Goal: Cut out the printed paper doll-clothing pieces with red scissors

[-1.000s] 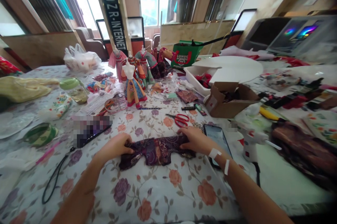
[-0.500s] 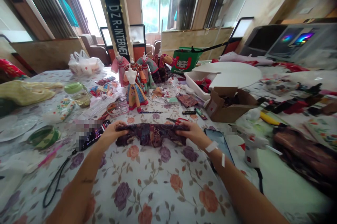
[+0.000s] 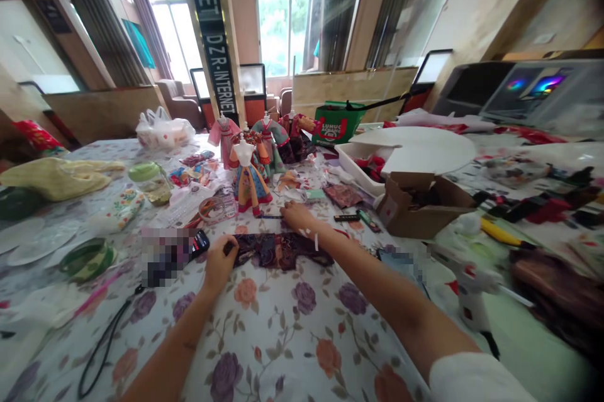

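A strip of dark patterned fabric (image 3: 278, 250) lies across the floral tablecloth in front of me. My left hand (image 3: 221, 263) pinches its left end between thumb and fingers. Beyond the fabric, my right hand (image 3: 299, 218) reaches forward with its fingers curled down on the right end of a thin dark pen (image 3: 270, 217). My right forearm passes over the right end of the fabric and partly hides it. Red-handled scissors (image 3: 340, 235) show only in part behind that forearm. Just past the pen stands a small dress form (image 3: 248, 178) in a yellow and blue skirt.
More dressed forms (image 3: 268, 138) stand behind. A cardboard box (image 3: 422, 207), a white tray (image 3: 358, 166) and a glue gun (image 3: 474, 295) are to the right. On the left are a phone (image 3: 201, 243), a green tape roll (image 3: 89, 260) and a lidded jar (image 3: 150, 182).
My right hand has let go of the fabric's right end and moved forward and left to the pen. The fabric now rests lower on the table, its left end still held.
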Demonstrator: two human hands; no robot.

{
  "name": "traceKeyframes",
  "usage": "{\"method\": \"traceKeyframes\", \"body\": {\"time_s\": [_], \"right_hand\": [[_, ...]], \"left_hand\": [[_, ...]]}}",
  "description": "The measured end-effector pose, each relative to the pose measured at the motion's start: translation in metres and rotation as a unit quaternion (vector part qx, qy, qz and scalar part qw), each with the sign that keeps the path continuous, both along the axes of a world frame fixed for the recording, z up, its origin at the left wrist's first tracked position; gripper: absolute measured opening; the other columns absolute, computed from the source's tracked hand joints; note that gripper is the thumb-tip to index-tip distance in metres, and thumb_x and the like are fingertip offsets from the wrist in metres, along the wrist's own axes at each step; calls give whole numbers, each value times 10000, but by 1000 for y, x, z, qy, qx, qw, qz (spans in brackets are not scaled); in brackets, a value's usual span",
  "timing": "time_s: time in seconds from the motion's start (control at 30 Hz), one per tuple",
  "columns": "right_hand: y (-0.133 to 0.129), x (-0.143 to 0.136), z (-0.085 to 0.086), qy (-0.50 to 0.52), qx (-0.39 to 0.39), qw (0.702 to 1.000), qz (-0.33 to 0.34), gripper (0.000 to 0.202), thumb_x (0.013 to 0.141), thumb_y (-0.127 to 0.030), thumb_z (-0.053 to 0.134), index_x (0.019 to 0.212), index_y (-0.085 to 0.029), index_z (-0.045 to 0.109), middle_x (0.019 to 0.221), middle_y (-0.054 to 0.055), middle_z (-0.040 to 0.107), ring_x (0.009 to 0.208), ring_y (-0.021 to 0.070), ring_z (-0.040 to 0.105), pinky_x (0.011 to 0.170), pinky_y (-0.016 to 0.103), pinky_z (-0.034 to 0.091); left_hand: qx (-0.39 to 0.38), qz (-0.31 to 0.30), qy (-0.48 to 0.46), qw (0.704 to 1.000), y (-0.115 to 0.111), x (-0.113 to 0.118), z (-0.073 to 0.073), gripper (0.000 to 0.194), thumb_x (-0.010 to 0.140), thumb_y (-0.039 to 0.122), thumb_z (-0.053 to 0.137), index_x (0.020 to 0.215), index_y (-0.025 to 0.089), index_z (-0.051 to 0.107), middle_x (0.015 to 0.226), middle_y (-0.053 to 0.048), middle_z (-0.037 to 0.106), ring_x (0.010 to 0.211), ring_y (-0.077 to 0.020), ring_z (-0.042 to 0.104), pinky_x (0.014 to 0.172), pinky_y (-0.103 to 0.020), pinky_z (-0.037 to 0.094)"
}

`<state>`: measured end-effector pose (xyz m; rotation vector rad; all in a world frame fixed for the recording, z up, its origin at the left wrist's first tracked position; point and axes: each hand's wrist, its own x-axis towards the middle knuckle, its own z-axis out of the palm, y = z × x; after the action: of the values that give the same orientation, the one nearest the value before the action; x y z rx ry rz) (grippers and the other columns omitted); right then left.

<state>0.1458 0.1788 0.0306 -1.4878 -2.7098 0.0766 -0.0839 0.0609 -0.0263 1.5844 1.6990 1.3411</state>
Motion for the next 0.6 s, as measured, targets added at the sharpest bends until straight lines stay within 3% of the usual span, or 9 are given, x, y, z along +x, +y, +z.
{"method": "traceKeyframes", "body": {"time_s": [0.13,0.27,0.33,0.43,0.6], "right_hand": [[0,-6,-2,-2,8,999,38,319,899,-307,550,1172,-143,541,1169,92,570,988,208,590,828,407,510],[-28,10,-2,44,18,998,43,304,903,-299,542,1168,-150,540,1148,82,579,972,201,594,822,400,508],[-44,16,-5,77,18,996,42,271,922,-195,492,1186,-146,524,1114,90,600,977,184,587,838,341,481],[-60,23,-10,120,16,993,12,269,927,-95,394,1156,-127,531,1071,110,620,991,173,574,837,266,428],[-67,37,-9,157,8,984,-83,219,923,-132,368,1010,-110,567,950,116,637,887,195,584,739,263,396]], "left_hand": [[19,4,35,999,-2,4,-3,187,747,244,544,833,191,701,911,-61,659,905,-230,603,886,-378,434],[26,30,44,998,1,4,-7,263,770,245,518,938,165,704,1009,-97,652,971,-246,598,927,-396,422],[29,42,46,998,5,4,-7,279,774,241,511,963,155,698,1034,-105,647,992,-250,593,945,-399,416],[34,57,50,996,14,6,-5,301,784,227,489,1005,160,683,1067,-100,640,1016,-246,584,958,-398,414],[44,63,67,995,36,7,-3,308,764,202,493,1004,156,681,1078,-109,646,1067,-265,563,996,-429,384]]}}
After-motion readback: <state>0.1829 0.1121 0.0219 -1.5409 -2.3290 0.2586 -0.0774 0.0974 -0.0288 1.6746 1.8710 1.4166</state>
